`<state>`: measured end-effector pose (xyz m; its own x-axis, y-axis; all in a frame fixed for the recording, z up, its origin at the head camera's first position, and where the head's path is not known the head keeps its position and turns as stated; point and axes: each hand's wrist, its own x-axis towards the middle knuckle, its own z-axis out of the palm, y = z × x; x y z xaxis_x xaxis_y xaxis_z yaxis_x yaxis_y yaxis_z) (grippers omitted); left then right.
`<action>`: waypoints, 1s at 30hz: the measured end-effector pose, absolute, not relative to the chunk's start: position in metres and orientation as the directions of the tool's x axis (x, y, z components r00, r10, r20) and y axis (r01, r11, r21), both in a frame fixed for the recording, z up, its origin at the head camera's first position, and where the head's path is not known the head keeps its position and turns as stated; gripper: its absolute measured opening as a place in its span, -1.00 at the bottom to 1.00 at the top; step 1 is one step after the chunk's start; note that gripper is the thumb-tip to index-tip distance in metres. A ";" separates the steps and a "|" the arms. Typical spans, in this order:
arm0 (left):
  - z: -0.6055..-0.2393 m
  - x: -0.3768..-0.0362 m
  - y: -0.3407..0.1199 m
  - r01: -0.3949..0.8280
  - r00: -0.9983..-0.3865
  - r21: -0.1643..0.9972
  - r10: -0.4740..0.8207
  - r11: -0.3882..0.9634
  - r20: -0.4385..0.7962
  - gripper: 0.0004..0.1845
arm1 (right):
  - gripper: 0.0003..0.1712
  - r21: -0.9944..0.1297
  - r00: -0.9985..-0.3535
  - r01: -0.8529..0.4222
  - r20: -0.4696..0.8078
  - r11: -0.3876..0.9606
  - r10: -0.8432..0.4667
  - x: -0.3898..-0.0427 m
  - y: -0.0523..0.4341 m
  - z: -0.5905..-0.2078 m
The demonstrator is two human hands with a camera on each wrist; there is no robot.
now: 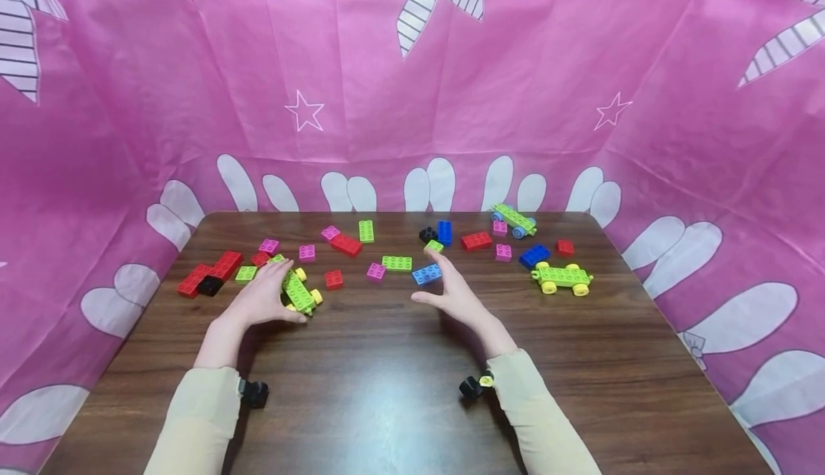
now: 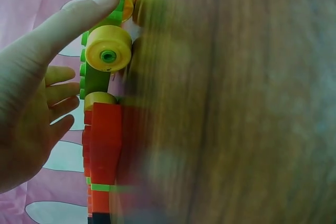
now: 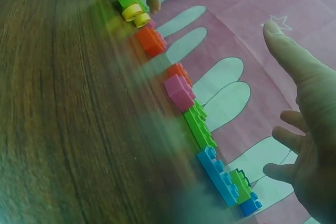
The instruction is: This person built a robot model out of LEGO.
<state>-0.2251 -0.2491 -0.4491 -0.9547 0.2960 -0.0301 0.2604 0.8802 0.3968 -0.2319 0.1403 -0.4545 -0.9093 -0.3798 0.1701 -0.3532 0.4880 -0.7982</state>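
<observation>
My left hand (image 1: 293, 291) lies on the brown table (image 1: 387, 403) left of centre and grips a green wheeled base with yellow wheels (image 1: 301, 293). The thumb is at the base's near end and the fingers reach over its far end. In the left wrist view the thumb (image 2: 100, 3) presses the base (image 2: 97, 80) by a yellow wheel (image 2: 107, 51). My right hand (image 1: 433, 283) hovers open with spread fingers and holds nothing. It is just in front of a light blue brick (image 1: 427, 274), which also shows in the right wrist view (image 3: 218, 174).
Several loose bricks lie across the far half of the table: red ones (image 1: 209, 274) at the left, a green one (image 1: 396, 263) and a blue one (image 1: 534, 255). Two more wheeled bases (image 1: 562, 276) (image 1: 514, 219) sit at the right. A pink cloth (image 1: 412, 102) surrounds the table.
</observation>
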 end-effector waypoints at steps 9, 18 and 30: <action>-0.452 -0.223 -0.248 0.264 -0.956 0.383 0.292 0.885 -0.015 0.20 | 0.05 -0.808 -0.904 -0.348 0.156 0.476 -0.397 -0.230 0.138 -0.457; -0.448 -0.225 -0.246 0.256 -0.958 0.369 0.286 0.894 -0.029 0.15 | 0.07 -0.811 -0.900 -0.347 0.147 0.470 -0.411 -0.229 0.136 -0.459; -0.423 -0.215 -0.229 0.302 -0.946 0.395 0.325 0.868 0.009 0.13 | 0.15 -0.807 -0.865 -0.384 0.145 0.449 -0.480 -0.222 0.135 -0.448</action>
<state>-0.2154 -0.2285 -0.4232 -0.9456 0.3253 0.0085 0.3020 0.8676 0.3950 -0.2218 0.1350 -0.4483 -0.8652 -0.4802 0.1446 -0.3840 0.4491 -0.8068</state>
